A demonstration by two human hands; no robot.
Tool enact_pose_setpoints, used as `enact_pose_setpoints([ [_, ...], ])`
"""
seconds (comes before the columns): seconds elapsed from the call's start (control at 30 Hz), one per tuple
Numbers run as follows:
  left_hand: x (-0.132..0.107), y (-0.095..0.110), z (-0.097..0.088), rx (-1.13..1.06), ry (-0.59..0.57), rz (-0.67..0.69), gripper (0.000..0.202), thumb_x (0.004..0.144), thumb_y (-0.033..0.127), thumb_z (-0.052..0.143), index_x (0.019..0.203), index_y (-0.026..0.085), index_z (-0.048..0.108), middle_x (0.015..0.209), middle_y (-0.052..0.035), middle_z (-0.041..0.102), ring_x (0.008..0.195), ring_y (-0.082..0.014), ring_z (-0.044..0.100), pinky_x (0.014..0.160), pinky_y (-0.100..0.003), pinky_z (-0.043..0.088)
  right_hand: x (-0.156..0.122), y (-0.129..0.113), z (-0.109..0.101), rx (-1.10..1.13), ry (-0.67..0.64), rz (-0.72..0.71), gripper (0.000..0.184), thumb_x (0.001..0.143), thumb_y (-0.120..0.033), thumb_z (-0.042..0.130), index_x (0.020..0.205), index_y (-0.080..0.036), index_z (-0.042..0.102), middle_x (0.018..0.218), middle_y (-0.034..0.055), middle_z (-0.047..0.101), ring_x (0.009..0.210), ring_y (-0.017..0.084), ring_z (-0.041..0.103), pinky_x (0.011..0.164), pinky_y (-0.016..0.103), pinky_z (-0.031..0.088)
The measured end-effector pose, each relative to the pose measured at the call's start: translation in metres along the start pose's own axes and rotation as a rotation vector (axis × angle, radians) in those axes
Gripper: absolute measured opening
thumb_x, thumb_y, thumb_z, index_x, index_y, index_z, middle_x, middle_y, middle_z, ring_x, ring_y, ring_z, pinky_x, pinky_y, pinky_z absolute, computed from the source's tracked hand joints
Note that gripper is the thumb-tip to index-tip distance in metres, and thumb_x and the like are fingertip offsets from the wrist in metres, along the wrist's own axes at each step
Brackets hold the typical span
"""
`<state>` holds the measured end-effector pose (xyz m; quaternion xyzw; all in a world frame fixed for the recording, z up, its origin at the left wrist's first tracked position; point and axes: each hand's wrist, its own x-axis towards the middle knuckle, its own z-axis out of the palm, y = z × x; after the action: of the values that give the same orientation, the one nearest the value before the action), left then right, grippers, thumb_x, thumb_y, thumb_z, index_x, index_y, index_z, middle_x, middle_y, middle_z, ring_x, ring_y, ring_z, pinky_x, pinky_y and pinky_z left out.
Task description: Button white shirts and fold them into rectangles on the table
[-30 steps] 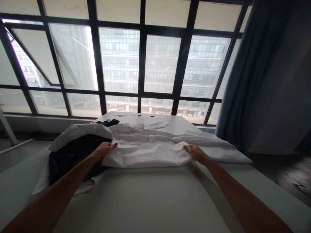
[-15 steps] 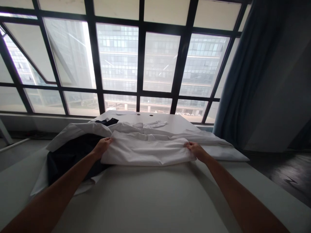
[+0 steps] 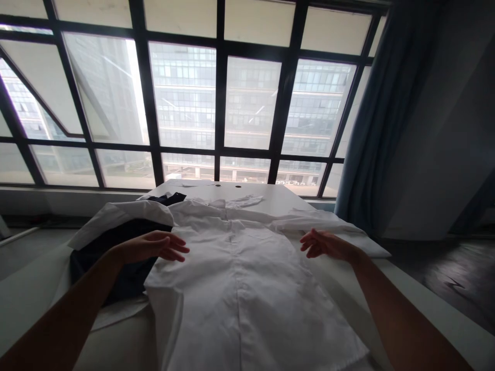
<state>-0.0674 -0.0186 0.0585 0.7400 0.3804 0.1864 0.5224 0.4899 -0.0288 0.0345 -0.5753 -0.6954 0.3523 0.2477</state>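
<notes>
A white button-front shirt (image 3: 240,278) lies spread over the table, its front placket running down the middle toward me and its sleeves reaching out to the sides. My left hand (image 3: 157,245) hovers over the shirt's left edge, fingers apart and holding nothing. Beyond the shirt's right edge, my right hand (image 3: 325,244) is raised with loosely bent fingers and nothing in it. A dark navy cloth (image 3: 131,226) is bunched beside the shirt on the left, partly covered by white fabric.
The white table (image 3: 278,193) extends to a wall of black-framed windows (image 3: 220,103); one pane at the left is tilted open. A blue-grey curtain (image 3: 371,134) hangs at the right. Small round holes show in the far tabletop.
Both hands have let go of the white shirt's hem. The lower part, earlier lifted and folded back, now lies unfolded toward me, and my hands have opened.
</notes>
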Motion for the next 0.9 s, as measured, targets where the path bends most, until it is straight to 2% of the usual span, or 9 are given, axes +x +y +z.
enact_pose_setpoints([
  [0.1, 0.028, -0.009, 0.022, 0.292, 0.141, 0.075, 0.061, 0.081, 0.069, 0.054, 0.107, 0.017, 0.072, 0.114, -0.014, 0.071, 0.106, -0.032, 0.065, 0.095, -0.042, 0.048, 0.012, -0.003, 0.016, 0.123, -0.124, 0.018, 0.073, 0.073, -0.077, 0.056, 0.106, -0.014, 0.072, 0.109, 0.0175, 0.071, 0.095, 0.03, 0.069, 0.088, 0.042, 0.052],
  [0.17, 0.043, -0.023, 0.034, 0.509, 0.239, 0.145, 0.054, 0.085, 0.062, 0.053, 0.113, 0.018, 0.07, 0.118, -0.0124, 0.069, 0.109, -0.0301, 0.064, 0.098, -0.041, 0.047, 0.021, -0.005, 0.029, 0.055, -0.09, -0.012, 0.067, 0.072, -0.072, 0.063, 0.103, -0.014, 0.073, 0.109, 0.0165, 0.071, 0.1, 0.031, 0.067, 0.09, 0.041, 0.051],
  [0.2, 0.049, -0.03, 0.04, 0.591, 0.25, 0.18, 0.051, 0.086, 0.058, 0.054, 0.116, 0.02, 0.068, 0.125, -0.011, 0.066, 0.115, -0.0293, 0.061, 0.101, -0.041, 0.044, 0.025, -0.006, 0.036, -0.005, -0.067, -0.042, 0.063, 0.072, -0.069, 0.065, 0.102, -0.014, 0.074, 0.11, 0.0155, 0.071, 0.103, 0.031, 0.065, 0.091, 0.041, 0.05],
  [0.3, 0.06, -0.047, 0.052, 0.751, 0.172, 0.213, 0.053, 0.081, 0.051, 0.064, 0.126, 0.022, 0.063, 0.143, -0.0083, 0.053, 0.134, -0.0284, 0.045, 0.112, -0.041, 0.034, 0.034, -0.008, 0.057, -0.188, -0.038, -0.142, 0.053, 0.073, -0.063, 0.066, 0.101, -0.019, 0.076, 0.119, 0.0117, 0.069, 0.112, 0.031, 0.06, 0.095, 0.038, 0.048],
  [0.43, 0.063, -0.054, 0.056, 0.812, 0.032, 0.128, 0.068, 0.081, 0.052, 0.066, 0.141, 0.022, 0.05, 0.154, -0.011, 0.036, 0.144, -0.0292, 0.027, 0.117, -0.043, 0.023, 0.039, -0.009, 0.074, -0.368, -0.066, -0.209, 0.043, 0.07, -0.054, 0.072, 0.096, -0.021, 0.076, 0.126, 0.0112, 0.064, 0.114, 0.032, 0.058, 0.1, 0.039, 0.044],
  [0.5, 0.063, -0.054, 0.054, 0.816, -0.045, 0.064, 0.08, 0.08, 0.059, 0.064, 0.147, 0.023, 0.039, 0.159, -0.0127, 0.024, 0.147, -0.0312, 0.017, 0.118, -0.047, 0.015, 0.04, -0.01, 0.075, -0.415, -0.083, -0.214, 0.038, 0.069, -0.049, 0.073, 0.094, -0.021, 0.076, 0.123, 0.0112, 0.064, 0.112, 0.031, 0.059, 0.101, 0.039, 0.042],
  [0.6, 0.061, -0.052, 0.051, 0.814, -0.153, -0.037, 0.105, 0.067, 0.066, 0.072, 0.152, 0.024, 0.028, 0.161, -0.0138, 0.008, 0.148, -0.0353, 0.003, 0.117, -0.054, 0.004, 0.041, -0.012, 0.071, -0.444, -0.147, -0.189, 0.037, 0.064, -0.046, 0.076, 0.09, -0.02, 0.074, 0.117, 0.0107, 0.065, 0.108, 0.031, 0.059, 0.099, 0.038, 0.043],
  [0.73, 0.058, -0.047, 0.051, 0.797, -0.213, -0.079, 0.122, 0.052, 0.066, 0.082, 0.153, 0.027, 0.025, 0.161, -0.0136, 0.002, 0.147, -0.0373, -0.004, 0.116, -0.058, 0.0, 0.04, -0.015, 0.066, -0.452, -0.219, -0.154, 0.042, 0.058, -0.045, 0.08, 0.09, -0.018, 0.073, 0.117, 0.0107, 0.064, 0.108, 0.032, 0.058, 0.099, 0.038, 0.042],
  [0.9, 0.055, -0.041, 0.056, 0.834, -0.251, -0.114, 0.131, 0.047, 0.064, 0.084, 0.155, 0.025, 0.02, 0.16, -0.0155, -0.004, 0.146, -0.0382, -0.008, 0.114, -0.06, -0.003, 0.035, -0.018, 0.067, -0.467, -0.248, -0.141, 0.048, 0.059, -0.049, 0.08, 0.095, -0.019, 0.072, 0.119, 0.0105, 0.061, 0.11, 0.031, 0.056, 0.098, 0.037, 0.042],
])
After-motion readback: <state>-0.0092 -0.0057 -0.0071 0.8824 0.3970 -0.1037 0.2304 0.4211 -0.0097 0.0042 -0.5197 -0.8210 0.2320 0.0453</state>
